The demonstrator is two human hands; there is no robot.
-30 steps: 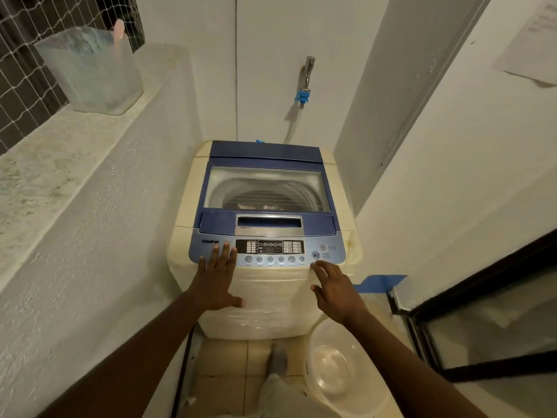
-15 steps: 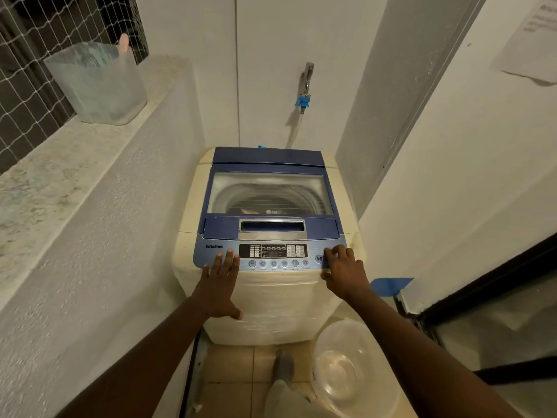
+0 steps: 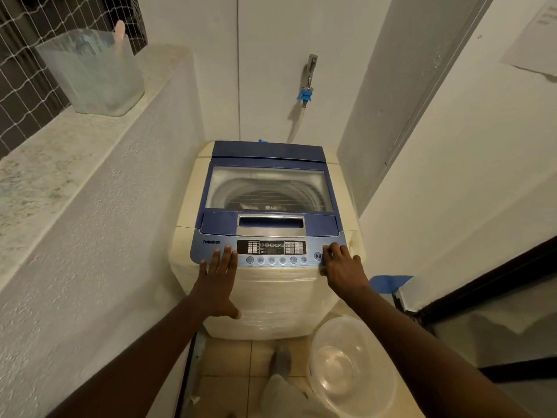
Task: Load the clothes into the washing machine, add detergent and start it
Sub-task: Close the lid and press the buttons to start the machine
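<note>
A cream top-loading washing machine (image 3: 271, 300) with a blue lid (image 3: 268, 152) stands in a narrow alcove, its lid down. Through the lid window (image 3: 268, 188) I see the drum, with something dark at its bottom. My left hand (image 3: 218, 277) lies flat with fingers spread on the left end of the blue control panel (image 3: 211, 251). My right hand (image 3: 342, 267) rests on the panel's right end, fingertips on the buttons beside the play/pause button (image 3: 317, 256). Neither hand holds anything.
A clear plastic basin (image 3: 352, 366) sits on the tiled floor at the right of the machine. A frosted container (image 3: 93, 70) with a pink stick stands on the left ledge. A tap (image 3: 309, 73) with a hose is on the back wall. My foot (image 3: 281, 360) is below.
My right hand moved up and right from the machine's front edge onto the right-hand buttons. My left hand stayed on the panel's left end. The view shifted slightly.
</note>
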